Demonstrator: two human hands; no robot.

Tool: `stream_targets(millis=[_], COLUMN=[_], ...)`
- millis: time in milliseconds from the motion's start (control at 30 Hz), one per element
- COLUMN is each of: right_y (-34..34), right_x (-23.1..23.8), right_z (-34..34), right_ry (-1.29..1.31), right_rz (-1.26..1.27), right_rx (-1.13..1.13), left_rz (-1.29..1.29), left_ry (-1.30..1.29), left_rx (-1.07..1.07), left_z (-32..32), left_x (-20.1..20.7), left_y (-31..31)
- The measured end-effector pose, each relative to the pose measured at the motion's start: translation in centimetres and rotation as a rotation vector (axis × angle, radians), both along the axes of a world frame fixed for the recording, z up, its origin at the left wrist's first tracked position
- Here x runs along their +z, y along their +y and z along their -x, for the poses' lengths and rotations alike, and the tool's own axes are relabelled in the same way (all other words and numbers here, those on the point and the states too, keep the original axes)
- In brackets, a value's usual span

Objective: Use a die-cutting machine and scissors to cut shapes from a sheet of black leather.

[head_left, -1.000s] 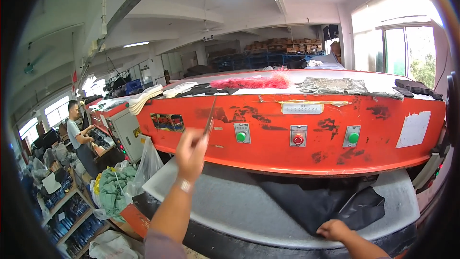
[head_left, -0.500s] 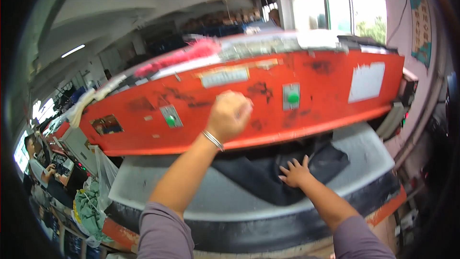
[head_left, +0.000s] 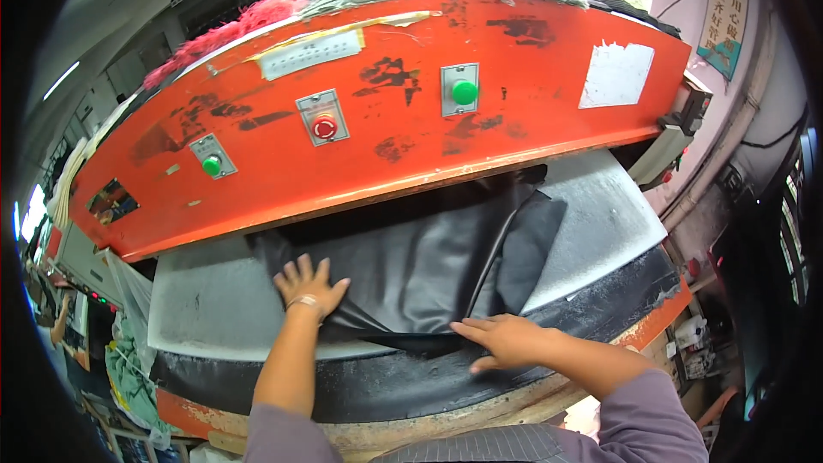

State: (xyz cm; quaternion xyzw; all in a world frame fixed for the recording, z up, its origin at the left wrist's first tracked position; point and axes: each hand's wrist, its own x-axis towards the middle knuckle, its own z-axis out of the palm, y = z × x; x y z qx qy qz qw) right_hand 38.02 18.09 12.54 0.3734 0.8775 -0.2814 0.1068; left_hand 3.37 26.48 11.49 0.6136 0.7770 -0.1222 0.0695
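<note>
A sheet of smooth black leather-like material (head_left: 403,249) lies on the pale grey press bed (head_left: 206,300), its far part under the red press head (head_left: 377,146). My left hand (head_left: 310,288) rests on the sheet's left part, fingers spread, a bracelet at the wrist. At the sheet's near edge, my right hand (head_left: 506,340) lies with fingers stretched out and touching the material. On the right, a fold (head_left: 514,249) runs up the sheet. Neither hand grips anything.
Two green buttons (head_left: 465,92) and a red button (head_left: 324,127) sit on the press front. Pink fluffy material (head_left: 231,30) lies on top. Bags with green cloth (head_left: 133,377) stand at the left. Another person's arm (head_left: 60,321) shows at the far left.
My left hand has come down from a fist before the press onto the sheet and opened. My right hand has moved to the near edge. More of the sheet lies out on the bed.
</note>
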Motion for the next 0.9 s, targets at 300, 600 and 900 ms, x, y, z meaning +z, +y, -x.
stream_targets(millis=[300, 600, 900], right_y=[1.7, 9.1, 11.8], right_x=[-0.1, -2.8, -4.8], right_z=[-15.3, -16.4, -18.6], right_ry=[0.382, -0.155, -0.098], right_rz=[-0.353, -0.288, -0.263], right_rx=[-1.059, -1.344, -1.178], left_rz=[-0.242, -0.656, -0.894], left_ry=[-0.298, -0.929, -0.562], left_rx=[0.440, 0.776, 0.679], left_z=[20.6, 24.1, 26.2], left_x=[-4.2, -8.2, -6.4], left_y=[-10.3, 1.7, 0.9])
